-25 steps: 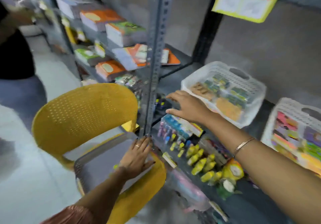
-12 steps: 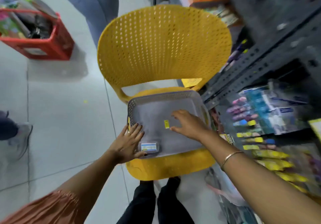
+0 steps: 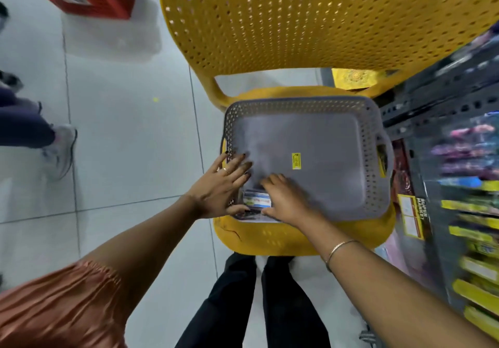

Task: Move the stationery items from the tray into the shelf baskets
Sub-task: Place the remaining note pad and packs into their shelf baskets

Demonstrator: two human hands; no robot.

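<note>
The person is wearing a loose top with a short, gathered sleeve [image 3: 56, 301] in a shiny rust-orange fabric, pleated into fine folds at the hem; it is showing only on the left arm. The left hand [image 3: 218, 188] is wearing a thin ring [image 3: 226, 170] on one finger, and its nails are carrying dark polish. The right hand [image 3: 286, 199] is bare, and a slim gold-toned bangle [image 3: 339, 250] is circling the right wrist. Black trousers [image 3: 256, 304] are covering both legs. The right forearm is showing no sleeve.
</note>
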